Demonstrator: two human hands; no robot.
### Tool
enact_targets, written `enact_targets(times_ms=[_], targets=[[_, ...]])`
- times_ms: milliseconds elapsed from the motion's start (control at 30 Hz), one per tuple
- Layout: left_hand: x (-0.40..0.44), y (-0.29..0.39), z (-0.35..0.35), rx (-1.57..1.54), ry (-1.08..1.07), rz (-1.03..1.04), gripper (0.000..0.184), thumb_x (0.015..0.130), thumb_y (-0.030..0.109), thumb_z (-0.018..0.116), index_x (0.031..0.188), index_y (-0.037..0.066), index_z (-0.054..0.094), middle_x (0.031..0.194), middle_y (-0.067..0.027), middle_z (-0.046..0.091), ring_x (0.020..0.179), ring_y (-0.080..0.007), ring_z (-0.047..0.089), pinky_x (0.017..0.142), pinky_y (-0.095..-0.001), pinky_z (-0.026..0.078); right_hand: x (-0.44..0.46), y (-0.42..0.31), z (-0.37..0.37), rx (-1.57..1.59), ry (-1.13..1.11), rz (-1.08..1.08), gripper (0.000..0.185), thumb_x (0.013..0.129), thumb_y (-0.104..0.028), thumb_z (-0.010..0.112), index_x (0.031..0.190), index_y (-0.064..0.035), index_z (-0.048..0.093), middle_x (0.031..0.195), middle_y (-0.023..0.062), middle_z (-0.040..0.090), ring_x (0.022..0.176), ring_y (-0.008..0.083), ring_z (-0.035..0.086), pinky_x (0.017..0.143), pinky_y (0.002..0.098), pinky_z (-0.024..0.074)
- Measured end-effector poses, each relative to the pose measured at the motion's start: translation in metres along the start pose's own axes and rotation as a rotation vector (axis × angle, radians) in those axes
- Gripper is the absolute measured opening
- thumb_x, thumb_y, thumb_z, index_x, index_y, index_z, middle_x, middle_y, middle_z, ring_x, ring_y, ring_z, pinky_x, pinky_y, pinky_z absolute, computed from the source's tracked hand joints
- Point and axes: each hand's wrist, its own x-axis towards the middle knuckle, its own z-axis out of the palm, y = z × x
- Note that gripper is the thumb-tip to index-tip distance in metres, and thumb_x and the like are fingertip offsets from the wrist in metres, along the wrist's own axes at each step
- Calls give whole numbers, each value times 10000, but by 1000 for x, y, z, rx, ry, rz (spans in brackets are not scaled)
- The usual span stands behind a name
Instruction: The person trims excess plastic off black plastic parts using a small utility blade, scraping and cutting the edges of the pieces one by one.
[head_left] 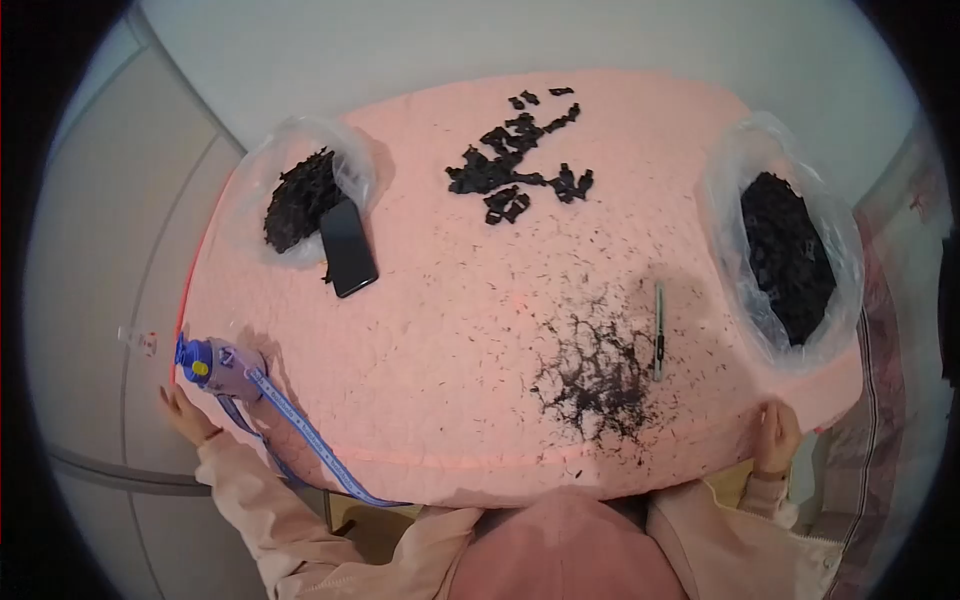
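My left hand is just off the left edge of the pink tablecloth, fingers stretched out and apart, with nothing held. Close by it lies a water bottle with a blue lid, a yellow button and a blue printed strap. My right hand is at the front right edge of the cloth, fingers curled against it; they appear to pinch the cloth, though the fingertips are partly hidden. Left of it, thin dark shreds are scattered, with a slim pen-like tool beside them.
A clear plastic bag of dark pieces stands at the right. Another bag with dark material is at the left, a black phone against it. Black curled pieces lie at the back. A cabinet borders the left.
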Motion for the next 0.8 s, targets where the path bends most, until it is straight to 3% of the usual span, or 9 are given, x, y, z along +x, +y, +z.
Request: enact_targets(times_ms=[67,167,200,267,367,467,567,767,800], targets=[[32,33,18,36,-34,-258,627,810,420,482,1268,22,323,1217,-160,415,1094,-248,439,923,-395,344,13,0,15,95,-9,115,125,807,-66,504,766,34,567,765,175,583,724,268,553,667,303,416],[38,18,40,-425,-212,-738,562,814,428,469,1203,27,404,1116,-156,486,1039,-241,479,848,-406,409,63,-13,20,52,-137,-171,99,769,-51,530,754,42,563,731,150,572,661,256,546,611,297,417],[46,17,38,-495,-325,-758,531,814,420,474,1173,31,429,1092,-148,498,1013,-239,494,827,-400,422,73,-19,32,52,-155,-246,91,755,-48,547,757,40,571,716,138,572,638,228,544,598,289,419],[56,15,34,-640,-539,-792,472,815,405,485,1113,39,481,1045,-133,524,961,-236,523,785,-388,447,86,-20,54,19,-273,-125,138,735,-128,579,736,10,593,645,134,566,574,246,544,542,309,419],[67,21,37,-375,-46,-762,425,814,371,506,1086,44,510,1023,-100,542,933,-215,534,764,-357,459,98,-5,90,-364,-444,-151,216,710,-243,601,688,-29,599,579,122,557,536,266,543,501,337,411],[138,-59,2,-595,-478,-423,326,825,298,517,1036,51,553,981,-76,550,884,-190,532,745,-313,454,98,-2,106,-339,-375,-75,295,677,-345,616,658,-53,583,568,124,551,559,293,551,523,378,421],[48,74,35,-216,-294,-177,235,846,214,488,964,36,585,935,-60,551,863,-175,515,755,-286,428,96,0,110,-175,-351,-46,319,664,-362,627,617,-55,554,551,119,540,539,288,540,499,373,411],[-30,135,52,304,-424,524,210,867,131,416,873,-13,568,881,-77,541,825,-154,501,772,-255,384,89,-8,113,-111,-275,-171,310,658,-357,630,579,-76,525,517,102,518,512,288,521,469,367,398],[-46,141,61,371,-297,687,198,864,124,417,841,-20,552,809,-77,534,757,-165,502,698,-269,402,89,-2,118,-126,-259,-183,290,648,-317,666,607,-62,533,509,102,508,491,282,511,461,360,387]])
